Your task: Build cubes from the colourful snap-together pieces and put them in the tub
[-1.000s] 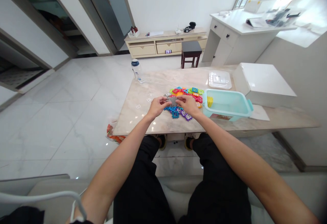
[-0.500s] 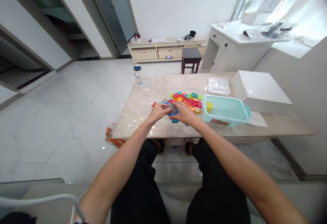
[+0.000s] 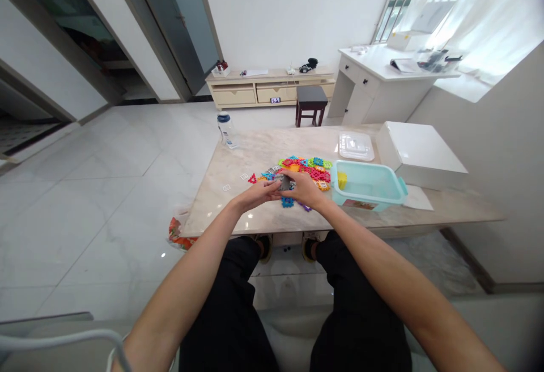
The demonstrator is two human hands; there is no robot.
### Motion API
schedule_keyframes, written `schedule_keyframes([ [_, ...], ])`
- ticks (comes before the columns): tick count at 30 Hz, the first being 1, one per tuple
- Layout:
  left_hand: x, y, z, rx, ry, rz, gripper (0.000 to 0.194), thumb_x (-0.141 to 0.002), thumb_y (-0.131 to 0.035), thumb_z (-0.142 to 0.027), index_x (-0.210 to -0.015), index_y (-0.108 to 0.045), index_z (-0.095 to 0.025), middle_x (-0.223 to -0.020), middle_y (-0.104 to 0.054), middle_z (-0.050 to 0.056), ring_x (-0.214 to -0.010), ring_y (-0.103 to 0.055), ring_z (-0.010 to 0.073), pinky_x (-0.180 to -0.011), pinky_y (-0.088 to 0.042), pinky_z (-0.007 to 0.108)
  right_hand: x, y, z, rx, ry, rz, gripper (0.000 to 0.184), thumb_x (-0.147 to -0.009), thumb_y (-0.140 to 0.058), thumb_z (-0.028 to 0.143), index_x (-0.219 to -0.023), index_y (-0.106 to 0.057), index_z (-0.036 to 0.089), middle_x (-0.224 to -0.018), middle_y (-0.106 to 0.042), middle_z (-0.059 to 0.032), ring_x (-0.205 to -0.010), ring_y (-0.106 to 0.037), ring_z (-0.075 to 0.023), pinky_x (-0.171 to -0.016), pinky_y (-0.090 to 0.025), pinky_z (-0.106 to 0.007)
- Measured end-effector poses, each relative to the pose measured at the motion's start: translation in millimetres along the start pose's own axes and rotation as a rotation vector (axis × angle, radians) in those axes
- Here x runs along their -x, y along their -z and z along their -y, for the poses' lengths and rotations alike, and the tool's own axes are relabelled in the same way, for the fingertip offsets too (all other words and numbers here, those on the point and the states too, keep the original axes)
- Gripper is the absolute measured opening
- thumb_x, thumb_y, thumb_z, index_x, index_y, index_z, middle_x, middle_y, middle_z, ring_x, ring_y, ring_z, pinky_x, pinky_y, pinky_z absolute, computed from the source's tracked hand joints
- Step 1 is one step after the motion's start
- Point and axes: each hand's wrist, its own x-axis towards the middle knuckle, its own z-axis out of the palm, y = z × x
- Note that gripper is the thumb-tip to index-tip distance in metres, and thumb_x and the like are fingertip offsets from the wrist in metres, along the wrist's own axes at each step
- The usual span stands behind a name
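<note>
Way left of the blue-green tub (image 3: 368,178) on my worktop (image 3: 208,208) there's a water bottle (image 3: 225,129) with a blue cap, plus a couple of little white squares (image 3: 226,188) lying nearer to me. Coming in toward the tub, a small red triangle (image 3: 252,179). Then my left hand (image 3: 260,191), fingers pinched on one side of a grey piece (image 3: 285,182) that I've got left of the tub; too small to tell if it's one bit or a few. My right hand (image 3: 305,187) is gripping its other side, fingers closed on it too. Past my hands is a pile of colourful pieces (image 3: 321,175), its right edge just beside the tub. Inside the tub's left end sits a yellow chunk (image 3: 341,180). Behind the tub lies a clear lid (image 3: 356,146), and off its far right corner, a white box (image 3: 425,145).
</note>
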Motion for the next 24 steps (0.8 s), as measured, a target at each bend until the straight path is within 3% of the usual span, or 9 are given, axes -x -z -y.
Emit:
schedule_keyframes([
  [3, -1.7, -0.5, 3.6, 0.185, 0.019, 0.031, 0.064, -0.07, -0.096, -0.068, -0.104, -0.081, -0.016, -0.109, -0.081, 0.016, -0.101, -0.078, 0.0265, -0.101, -0.061, 0.042, 0.4, 1.0, 4.8, -0.074, 0.045, 0.013, 0.054, -0.082, -0.091, 0.028, -0.133, -0.076, 0.025, -0.124, -0.082, -0.0078, -0.114, -0.076, -0.0286, -0.104, -0.054, -0.038],
  [7, -2.4, -2.4, 2.8, 0.224, -0.018, 0.02, 0.059, -0.072, -0.098, -0.061, -0.108, -0.082, -0.017, -0.117, -0.081, 0.017, -0.108, -0.077, 0.0286, -0.1, -0.061, 0.041, 0.4, -0.3, 7.0, -0.081, 0.082, 0.009, 0.055, -0.083, -0.091, 0.031, -0.135, -0.075, 0.022, -0.127, -0.081, -0.0111, -0.117, -0.076, -0.0298, -0.107, -0.054, -0.039],
  [13, -4.5, -3.3, 2.1, 0.149, 0.029, 0.007, 0.052, -0.072, -0.1, -0.054, -0.1, -0.084, -0.014, -0.103, -0.081, 0.013, -0.091, -0.075, 0.0197, -0.088, -0.059, 0.03, 2.3, -6.9, -2.4, -0.05, 0.096, 0.048, 0.058, -0.086, -0.09, 0.034, -0.139, -0.071, 0.023, -0.134, -0.077, -0.0126, -0.124, -0.073, -0.0307, -0.11, -0.054, -0.042],
  [24, -4.6, -7.8, 0.4, 0.221, 0.081, -0.079, 0.054, -0.063, -0.103, -0.056, -0.094, -0.08, -0.018, -0.093, -0.077, 0.007, -0.073, -0.067, 0.0137, -0.075, -0.059, 0.029, 1.2, -3.2, 7.1, -0.106, 0.095, 0.015, 0.058, -0.084, -0.092, 0.038, -0.137, -0.073, 0.026, -0.137, -0.077, -0.0095, -0.129, -0.072, -0.0299, -0.114, -0.053, -0.041],
])
